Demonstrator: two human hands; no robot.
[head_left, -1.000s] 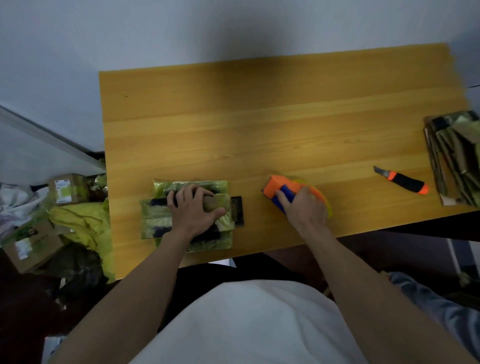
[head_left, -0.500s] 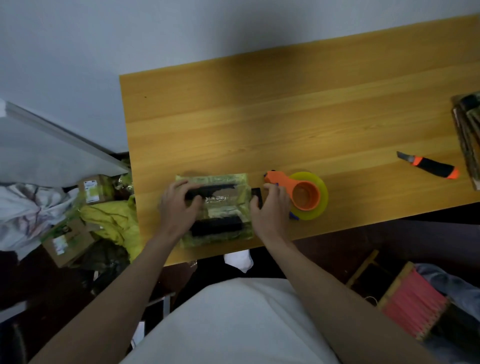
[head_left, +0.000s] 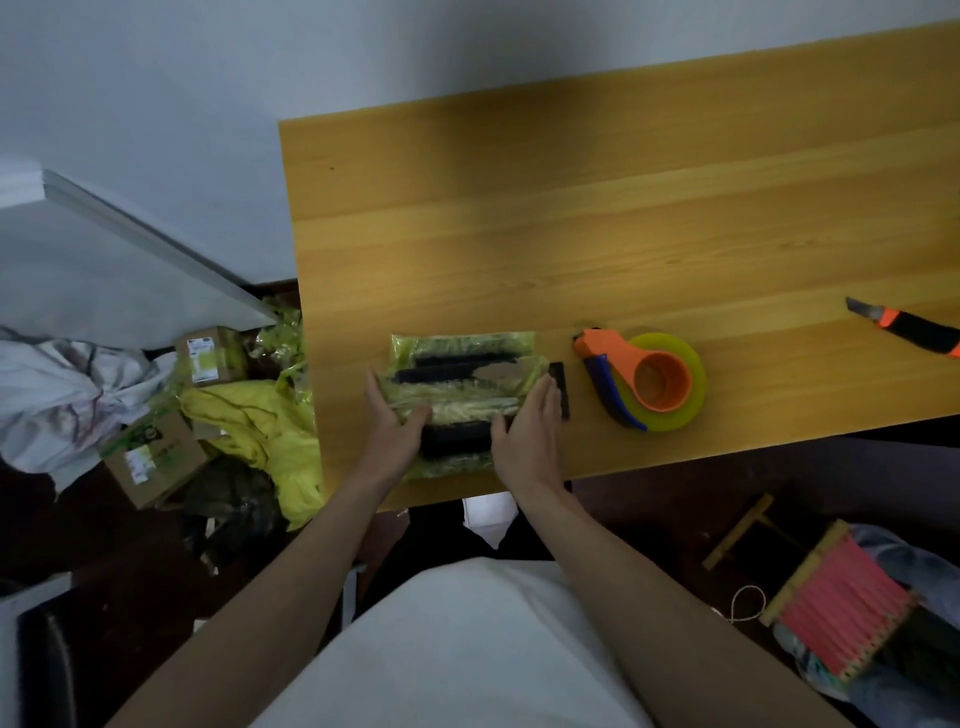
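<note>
Far left, on the floor: white cloth (head_left: 62, 395) in a heap. Beside it are two cardboard boxes, one with a white label (head_left: 208, 358) and one nearer (head_left: 150, 457). Both are closed, contents not visible. Crumpled yellow plastic (head_left: 260, 415) lies between them and the table (head_left: 571, 234).

On the table, near-left corner, close to the front edge: one wrapped package (head_left: 462, 379). It is flat and rectangular, bound in translucent yellow-green film, with dark bands across the top and one dark band low down. A patch of brown shows through near the right end. What is inside cannot be made out.

The left hand (head_left: 392, 431) holds the package's left end, fingers along the side and thumb laid over the top. The right hand (head_left: 524, 431) holds the right end the same way.

Just right of the right hand's fingers: one small black strip (head_left: 560, 389), flat on the wood.

Further right, apart from the package: one orange tape dispenser (head_left: 623, 364) with a blue handle, carrying one yellow-green tape roll (head_left: 691, 364).

Far right edge: one utility knife (head_left: 914, 327), black and orange, blade out, partly cut off by the frame.

Floor, lower right: a wooden frame wound with pink cord (head_left: 841, 603).
</note>
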